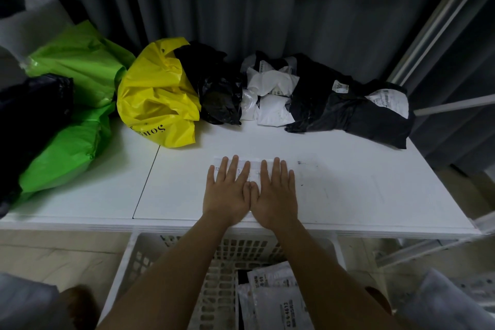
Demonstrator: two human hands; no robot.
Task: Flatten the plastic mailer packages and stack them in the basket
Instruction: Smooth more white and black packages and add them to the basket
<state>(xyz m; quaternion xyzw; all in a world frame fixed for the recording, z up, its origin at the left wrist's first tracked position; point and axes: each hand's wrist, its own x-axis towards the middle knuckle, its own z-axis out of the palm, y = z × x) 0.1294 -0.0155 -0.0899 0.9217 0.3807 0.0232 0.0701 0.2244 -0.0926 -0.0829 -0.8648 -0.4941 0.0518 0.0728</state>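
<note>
A white plastic mailer [255, 162] with a printed label lies flat on the white table [361, 190] near its front edge. My left hand [227, 190] and my right hand [276, 193] press on it side by side, palms down, fingers straight, thumbs touching. Most of the mailer is hidden under them. Below the table edge stands a white slotted basket [150, 257] holding flat white mailers [270, 297] with labels. Crumpled mailers line the back of the table: a yellow one [158, 99], black ones [217, 88], white ones [270, 94] and dark ones [353, 107].
Green bags [77, 104] and a dark bag [29, 120] pile up on the table's left side. A grey curtain [267, 8] hangs behind the table. A white metal frame [439, 27] rises at the right. The table's right half holds only faint marks.
</note>
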